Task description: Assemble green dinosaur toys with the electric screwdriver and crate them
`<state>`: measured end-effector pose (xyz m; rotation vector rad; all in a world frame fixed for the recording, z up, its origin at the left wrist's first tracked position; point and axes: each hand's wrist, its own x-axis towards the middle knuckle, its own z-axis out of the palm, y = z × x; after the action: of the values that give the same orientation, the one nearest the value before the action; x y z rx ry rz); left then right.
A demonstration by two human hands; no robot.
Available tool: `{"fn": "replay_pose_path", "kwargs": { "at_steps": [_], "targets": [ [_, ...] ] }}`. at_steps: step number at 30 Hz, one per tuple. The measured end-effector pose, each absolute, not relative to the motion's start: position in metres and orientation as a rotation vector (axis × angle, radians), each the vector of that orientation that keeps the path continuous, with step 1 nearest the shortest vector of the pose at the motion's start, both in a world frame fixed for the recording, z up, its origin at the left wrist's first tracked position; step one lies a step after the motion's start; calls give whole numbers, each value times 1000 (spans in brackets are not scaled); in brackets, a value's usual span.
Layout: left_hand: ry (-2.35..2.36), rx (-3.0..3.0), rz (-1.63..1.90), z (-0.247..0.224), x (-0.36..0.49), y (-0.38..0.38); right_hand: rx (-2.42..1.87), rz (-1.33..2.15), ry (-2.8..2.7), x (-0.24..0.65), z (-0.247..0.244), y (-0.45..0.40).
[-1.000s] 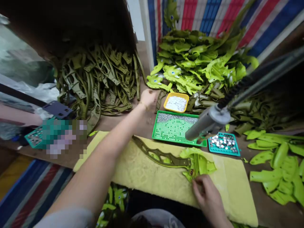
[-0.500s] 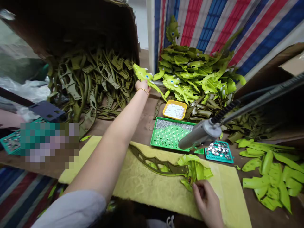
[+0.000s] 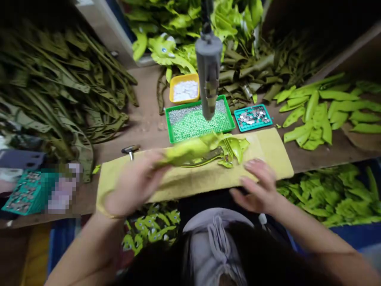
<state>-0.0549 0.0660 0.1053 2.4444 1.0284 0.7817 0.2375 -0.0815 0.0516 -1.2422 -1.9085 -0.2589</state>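
Observation:
My left hand (image 3: 135, 180), smeared by motion, grips a lime-green plastic dragon-head piece (image 3: 189, 150) by its left end. The piece hovers above the yellow cloth (image 3: 270, 149), partly covering a dark olive curved plastic frame (image 3: 212, 155). At the frame's right end lies a lime-green half shell (image 3: 237, 150), hollow side up, with small parts inside it. Just right of and below this shell is my right hand (image 3: 258, 184), fingers apart and holding nothing.
A grey electric screwdriver (image 3: 209, 67) hangs over the green screw tray (image 3: 170, 134). Nearby stand a yellow tray (image 3: 172, 93) of white pieces and a teal tray (image 3: 242, 129) of metal discs. A hammer (image 3: 130, 150) lies left; piles of olive frames (image 3: 68, 87) and green parts (image 3: 315, 115) surround the cloth.
My left hand has come back from the far pile with the lime-green piece to above the cloth. My right hand has left the half shell and spread its fingers. The view has shifted.

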Motion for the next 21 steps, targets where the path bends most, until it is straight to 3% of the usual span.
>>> {"fn": "replay_pose_path", "kwargs": {
  "at_steps": [4,8,11,13,15,18,21],
  "targets": [
    [815,2063,105,57,-15,8,-1401,111,-2402,218,35,-94],
    [848,1890,-33,32,-3,-1,-1370,428,-2557,212,19,-110],
    [817,1994,-50,41,-7,0,-1421,441,-2531,214,20,-112],
    [820,2244,119,55,-11,2,-1487,362,-2463,226,25,-103],
    [947,2520,570,65,-17,2,-1554,255,-2355,247,31,-85],
    [1380,2178,1334,59,-24,-1,-1646,162,-2198,286,32,-51],
    [1496,1234,1120,31,-20,-8,-1618,227,-2226,309,24,-23]
  ]
}}
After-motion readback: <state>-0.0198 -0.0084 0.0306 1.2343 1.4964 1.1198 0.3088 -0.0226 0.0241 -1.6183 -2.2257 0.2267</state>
